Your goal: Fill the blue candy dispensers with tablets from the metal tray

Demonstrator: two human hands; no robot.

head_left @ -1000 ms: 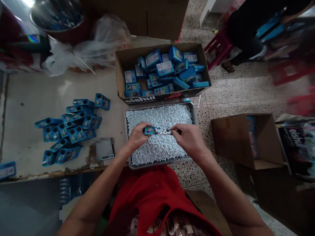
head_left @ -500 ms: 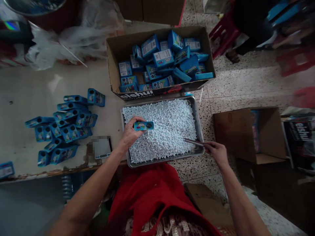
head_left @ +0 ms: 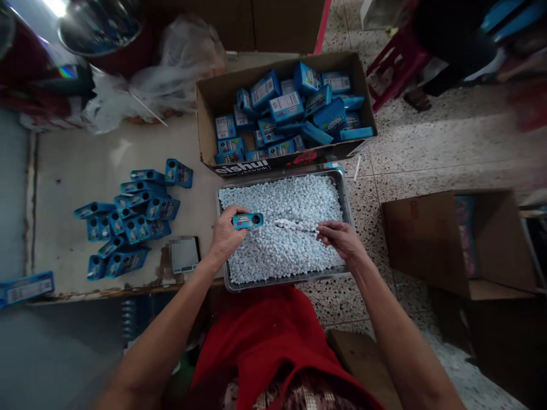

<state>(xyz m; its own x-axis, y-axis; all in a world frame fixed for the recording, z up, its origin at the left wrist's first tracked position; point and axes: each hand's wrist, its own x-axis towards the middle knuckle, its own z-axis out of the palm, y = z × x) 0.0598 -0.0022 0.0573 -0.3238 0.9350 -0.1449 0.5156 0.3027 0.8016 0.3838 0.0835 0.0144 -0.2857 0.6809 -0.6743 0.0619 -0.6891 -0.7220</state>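
Note:
My left hand (head_left: 226,232) is closed around a small blue candy box (head_left: 248,221), whose top with a dark round hole faces up. It is over the left part of a metal tray (head_left: 347,199) full of small pale-blue candies (head_left: 282,256). From the right, my right hand (head_left: 342,239) grips the handle end of a narrow metal scoop (head_left: 305,228). A row of candies lies along the scoop, and its tip points at the box, a short gap away. The scoop is just above the heap.
Several blue boxes with round holes (head_left: 137,219) stand on the table at left, near a small scale-like device (head_left: 184,254). A cardboard carton (head_left: 205,122) of blue boxes is behind the tray. Another carton (head_left: 421,239) stands at right; a person's foot (head_left: 417,99) shows beyond.
My right hand has moved left with the scoop, which now carries candies and points at the box. My left hand still holds the box over the tray. The view has shifted slightly.

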